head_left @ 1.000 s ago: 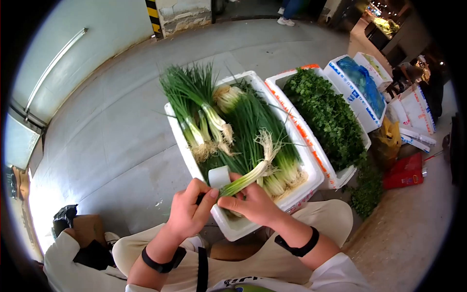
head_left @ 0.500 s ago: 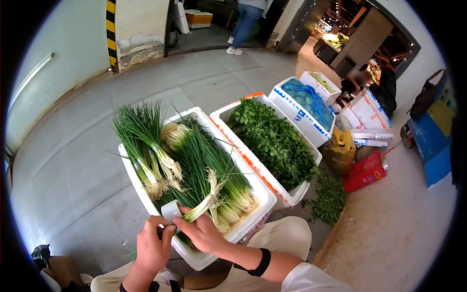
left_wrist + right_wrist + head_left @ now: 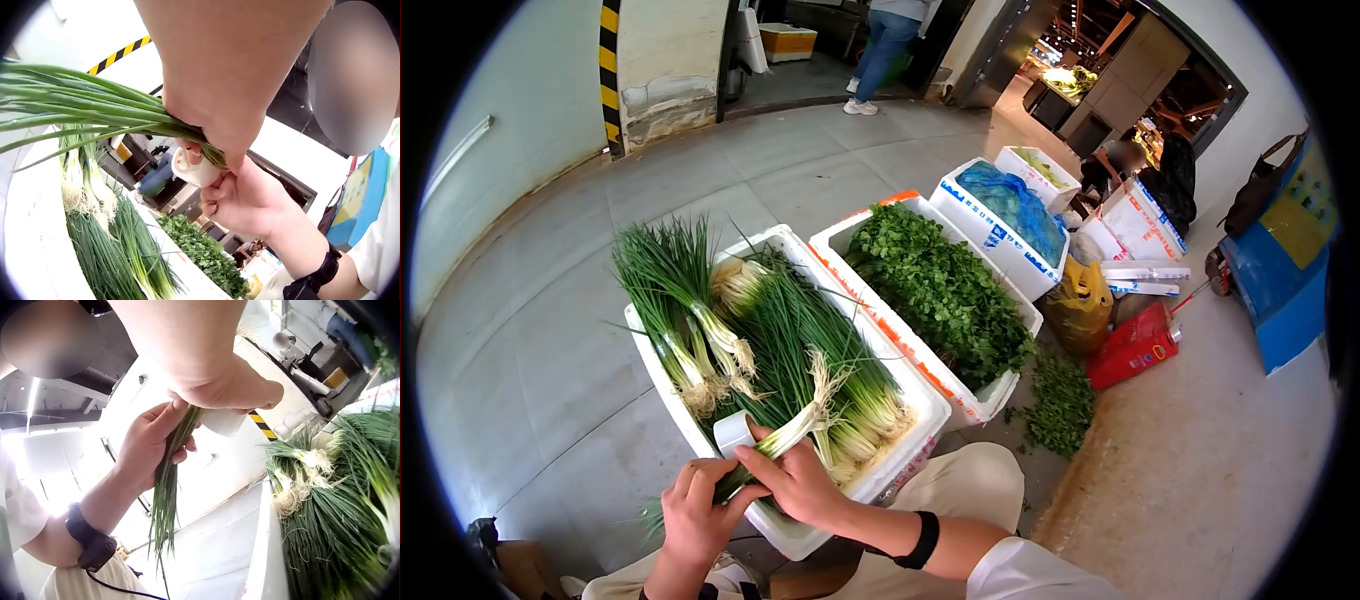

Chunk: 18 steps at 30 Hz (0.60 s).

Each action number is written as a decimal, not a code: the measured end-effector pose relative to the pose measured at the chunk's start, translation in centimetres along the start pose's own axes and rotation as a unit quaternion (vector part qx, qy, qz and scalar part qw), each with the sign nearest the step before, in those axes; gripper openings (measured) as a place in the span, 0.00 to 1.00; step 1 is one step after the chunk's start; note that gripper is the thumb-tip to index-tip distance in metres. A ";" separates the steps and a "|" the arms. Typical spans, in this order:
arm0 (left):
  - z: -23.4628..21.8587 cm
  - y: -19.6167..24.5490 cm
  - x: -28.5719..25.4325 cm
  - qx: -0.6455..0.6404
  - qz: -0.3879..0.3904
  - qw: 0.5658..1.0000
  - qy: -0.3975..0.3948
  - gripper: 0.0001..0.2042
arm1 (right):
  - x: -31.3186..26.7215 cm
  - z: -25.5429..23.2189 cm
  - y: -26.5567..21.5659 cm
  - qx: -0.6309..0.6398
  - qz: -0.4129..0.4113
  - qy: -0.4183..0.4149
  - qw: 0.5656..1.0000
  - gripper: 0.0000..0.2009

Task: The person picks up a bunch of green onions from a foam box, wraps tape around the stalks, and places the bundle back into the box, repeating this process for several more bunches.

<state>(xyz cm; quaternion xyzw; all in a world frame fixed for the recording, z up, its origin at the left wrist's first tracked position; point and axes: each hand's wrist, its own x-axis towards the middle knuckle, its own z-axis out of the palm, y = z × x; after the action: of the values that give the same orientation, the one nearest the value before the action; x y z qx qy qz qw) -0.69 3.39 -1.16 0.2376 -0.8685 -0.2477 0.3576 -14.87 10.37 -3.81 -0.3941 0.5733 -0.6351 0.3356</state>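
My left hand (image 3: 698, 505) grips the green leaves (image 3: 165, 497) of a small bunch of scallions (image 3: 788, 432). Right beside it, my right hand (image 3: 796, 482) holds the same bunch by its stems, the white roots pointing away from me. A white roll of tape (image 3: 733, 434) sits at the fingers of the right hand, against the bunch. Below both hands stands a white foam box (image 3: 870, 318) full of scallions, with bundled scallions (image 3: 685, 335) piled on its left side. In the left wrist view the long green leaves (image 3: 81, 103) trail out past the left hand.
A second foam box (image 3: 825, 246) holds leafy herbs (image 3: 940, 290). Behind it stands a box under blue netting (image 3: 1015, 208). A yellow plastic bag (image 3: 1080, 305), a red can (image 3: 1135, 345) and loose greens (image 3: 1055, 405) lie to the right. A person (image 3: 887, 50) stands at the far doorway.
The head view has tilted up and turned, so boxes and hands appear further left and the doorway shows. Both hands stay on the bunch, with the tape roll beside them.
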 end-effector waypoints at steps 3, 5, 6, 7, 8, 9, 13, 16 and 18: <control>0.0 0.1 0.2 -0.012 -0.039 0.999 0.003 0.19 | 0.1 0.0 0.5 -0.040 -0.042 0.016 0.998 0.15; -0.2 0.2 0.2 -0.040 -0.107 0.993 0.002 0.16 | 0.4 -0.3 -0.1 -0.061 -0.050 -0.008 0.997 0.15; -0.3 0.3 0.2 -0.050 -0.140 0.989 0.001 0.13 | 0.3 -0.3 -0.8 -0.037 -0.010 -0.019 0.999 0.15; -0.4 0.2 0.2 -0.058 -0.147 0.987 -0.002 0.12 | 0.5 -0.2 -0.6 -0.020 -0.027 -0.025 0.999 0.15; -0.6 0.1 0.3 -0.065 -0.153 0.986 -0.005 0.12 | 0.4 -0.5 -0.9 -0.021 -0.001 -0.042 0.999 0.15; -0.9 0.2 0.5 -0.070 -0.156 0.985 -0.003 0.12 | 0.6 -0.8 -1.8 -0.046 -0.017 -0.061 0.997 0.16; -1.6 -0.3 0.6 -0.124 -0.191 0.974 -0.007 0.11 | 1.5 -2.3 -1.2 -0.172 -0.081 -0.152 0.970 0.24; -1.7 -0.9 0.2 -0.149 -0.241 0.959 -0.024 0.11 | 1.5 -2.7 -1.0 -0.269 -0.090 -0.152 0.947 0.26; -1.4 -1.5 -0.2 -0.243 -0.292 0.925 -0.009 0.11 | 1.2 -2.7 -0.8 -0.319 -0.095 -0.144 0.932 0.28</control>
<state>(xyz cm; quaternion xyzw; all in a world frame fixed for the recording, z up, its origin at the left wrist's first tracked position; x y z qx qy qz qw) 0.79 1.97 -1.31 0.3841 -0.6773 -0.5464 0.3085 -17.78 10.68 -2.93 -0.6208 0.6507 -0.3840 0.2092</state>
